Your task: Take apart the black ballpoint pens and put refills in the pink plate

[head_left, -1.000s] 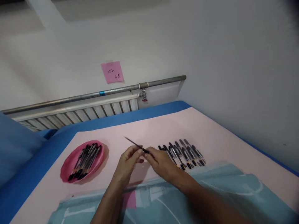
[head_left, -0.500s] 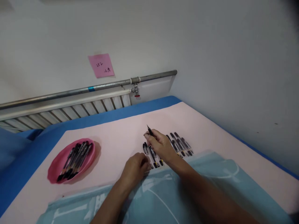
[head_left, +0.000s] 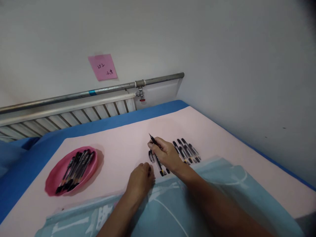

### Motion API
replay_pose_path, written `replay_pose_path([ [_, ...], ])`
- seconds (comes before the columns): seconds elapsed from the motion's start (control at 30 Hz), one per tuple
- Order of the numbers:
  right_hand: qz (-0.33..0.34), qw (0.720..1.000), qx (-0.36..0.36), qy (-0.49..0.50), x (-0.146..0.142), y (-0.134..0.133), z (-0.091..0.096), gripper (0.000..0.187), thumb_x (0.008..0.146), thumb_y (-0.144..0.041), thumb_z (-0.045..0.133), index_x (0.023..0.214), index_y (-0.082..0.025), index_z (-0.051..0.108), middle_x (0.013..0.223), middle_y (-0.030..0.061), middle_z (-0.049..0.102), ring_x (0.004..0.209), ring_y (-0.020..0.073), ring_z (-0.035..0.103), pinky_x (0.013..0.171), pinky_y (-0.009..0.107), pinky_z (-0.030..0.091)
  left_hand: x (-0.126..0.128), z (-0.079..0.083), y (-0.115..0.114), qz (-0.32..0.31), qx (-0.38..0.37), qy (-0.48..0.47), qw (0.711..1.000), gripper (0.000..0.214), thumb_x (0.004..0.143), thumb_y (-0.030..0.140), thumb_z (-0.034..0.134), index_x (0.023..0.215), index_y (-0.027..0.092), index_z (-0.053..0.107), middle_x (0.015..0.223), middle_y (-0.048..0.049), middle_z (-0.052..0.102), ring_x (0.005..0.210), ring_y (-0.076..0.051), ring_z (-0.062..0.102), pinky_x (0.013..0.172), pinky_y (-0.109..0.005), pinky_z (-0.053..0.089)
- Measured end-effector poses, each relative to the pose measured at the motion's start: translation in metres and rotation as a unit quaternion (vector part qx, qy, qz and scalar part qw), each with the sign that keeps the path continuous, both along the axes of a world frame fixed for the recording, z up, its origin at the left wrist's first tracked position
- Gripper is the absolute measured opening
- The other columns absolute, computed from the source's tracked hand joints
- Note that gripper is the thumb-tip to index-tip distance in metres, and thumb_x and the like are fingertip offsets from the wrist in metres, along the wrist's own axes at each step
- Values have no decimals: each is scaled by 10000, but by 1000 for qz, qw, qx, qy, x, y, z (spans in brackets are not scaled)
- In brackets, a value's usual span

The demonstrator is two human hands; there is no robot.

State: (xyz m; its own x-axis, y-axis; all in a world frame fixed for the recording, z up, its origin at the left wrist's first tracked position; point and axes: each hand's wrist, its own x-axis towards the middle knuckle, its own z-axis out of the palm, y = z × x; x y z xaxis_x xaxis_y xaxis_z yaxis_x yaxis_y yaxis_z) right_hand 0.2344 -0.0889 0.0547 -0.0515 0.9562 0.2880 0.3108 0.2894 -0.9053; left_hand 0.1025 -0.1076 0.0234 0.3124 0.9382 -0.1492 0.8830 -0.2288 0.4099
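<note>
My right hand (head_left: 165, 154) is closed on a thin black pen part (head_left: 152, 139) whose tip points up and to the left. It hovers over the left end of a row of black pens (head_left: 185, 150) lying side by side on the pink sheet (head_left: 123, 144). My left hand (head_left: 140, 180) rests curled on the sheet just below and left of the row; whether it holds anything is hidden. A pink dish (head_left: 56, 174) at the left holds several black pens (head_left: 75, 169).
A light blue cloth (head_left: 197, 204) covers the near part of the surface. Blue bedding (head_left: 22, 171) borders the pink sheet at left and back. A radiator and metal pipe (head_left: 98, 90) run along the wall under a pink note (head_left: 102, 66). A white wall rises close on the right.
A second ago both hands held the thin pen part together in mid-air. My left hand has let go and dropped to the sheet; my right hand carried the part over the pen row.
</note>
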Motion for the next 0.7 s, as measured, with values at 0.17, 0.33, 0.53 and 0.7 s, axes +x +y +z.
replay_pose_path([
  [0.17,2,1000,11,-24,-1,0,-3,200,840,-337,431,764,-183,534,575,-49,461,541,87,430,525,196,328,-18,2,6,58,6,74,996,294,791,303,380,776,126,614,705,-144,651,634,-222,581,545,-289,285],
  [0.33,3,997,31,-70,-2,0,-4,202,839,-328,434,723,-183,514,569,-50,460,545,88,424,535,199,316,-27,1,12,32,-19,59,998,241,752,251,409,667,148,610,683,-132,654,648,-224,588,547,-295,294],
  [0.53,39,990,-8,-132,-7,-1,-6,213,854,-328,408,742,-185,519,611,-27,522,575,101,452,540,205,307,-43,8,25,194,-108,-378,899,101,659,251,582,686,154,570,599,-24,604,573,-148,573,563,-265,418],
  [0.7,97,983,-28,-150,-20,-7,-12,208,876,-284,361,803,-183,527,689,2,568,610,109,485,556,208,312,-53,20,31,237,-195,-673,673,234,588,191,710,788,132,604,732,-37,656,695,-145,631,661,-268,494],
])
